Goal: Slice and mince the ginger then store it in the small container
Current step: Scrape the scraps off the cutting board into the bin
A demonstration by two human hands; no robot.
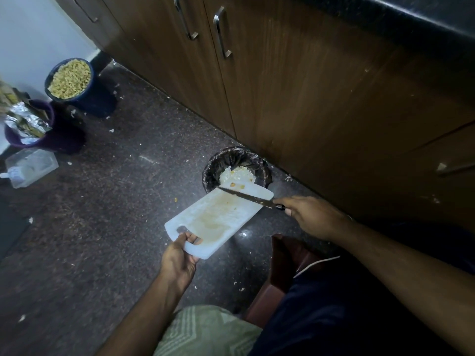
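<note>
Dark speckled floor (123,191) is stretching out beside brown cabinet doors (295,98), with pale scraps lying scattered over it. Left hand (180,260) is reaching forward and curling its fingers through the handle slot of a white cutting board (218,219), holding it tilted so its far end is hanging over the rim of a small bin lined with a black bag (235,163). Right hand (305,214) is gripping the handle of a knife (246,197), and its blade is lying across the board's far end, where a few yellowish ginger bits (237,185) are sitting. Pale scraps are lying inside the bin. Well apart, toward the floor's left edge, a blue bucket (69,80) full of yellow pieces, a purple bucket (28,124) holding foil and a clear plastic container (32,167) are standing, with open floor lying between them and the board.
</note>
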